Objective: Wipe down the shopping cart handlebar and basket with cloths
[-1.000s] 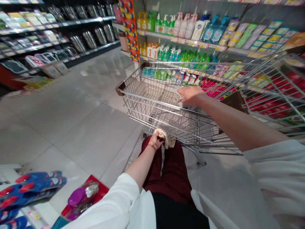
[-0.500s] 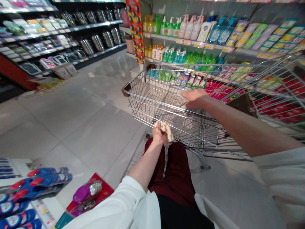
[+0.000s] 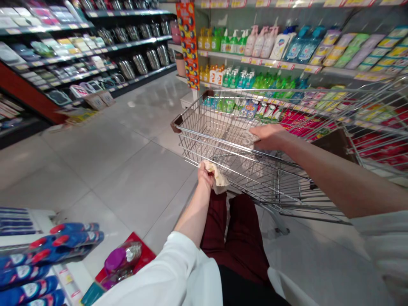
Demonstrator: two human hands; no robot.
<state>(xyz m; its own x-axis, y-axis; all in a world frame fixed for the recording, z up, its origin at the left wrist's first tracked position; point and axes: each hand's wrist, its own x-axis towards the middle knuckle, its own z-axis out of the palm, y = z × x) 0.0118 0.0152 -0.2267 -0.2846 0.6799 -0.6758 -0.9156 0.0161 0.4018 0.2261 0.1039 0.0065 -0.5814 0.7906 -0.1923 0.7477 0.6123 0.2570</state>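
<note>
A metal wire shopping cart (image 3: 223, 144) stands in front of me, its brown-cornered end to the left. My left hand (image 3: 205, 173) is closed on a cream cloth (image 3: 218, 177) against the cart's near side, low on the basket. The cloth hangs down to the right of my fingers. My right hand (image 3: 269, 135) reaches over the cart's near rim into the basket, closed on a pale, greyish cloth (image 3: 249, 137) that shows at its fingertips. Wires partly cover what lies below it.
Shelves of pump bottles (image 3: 261, 42) and packs stand behind the cart. Steel pots (image 3: 140, 63) line a shelf at the back left. Blue bottles (image 3: 76, 240) and a red tray (image 3: 146, 250) are at the near left.
My left hand has shifted slightly left along the cart's side, and its cloth hangs more spread out. My right hand stays over the basket. The whole view has shifted a little.
</note>
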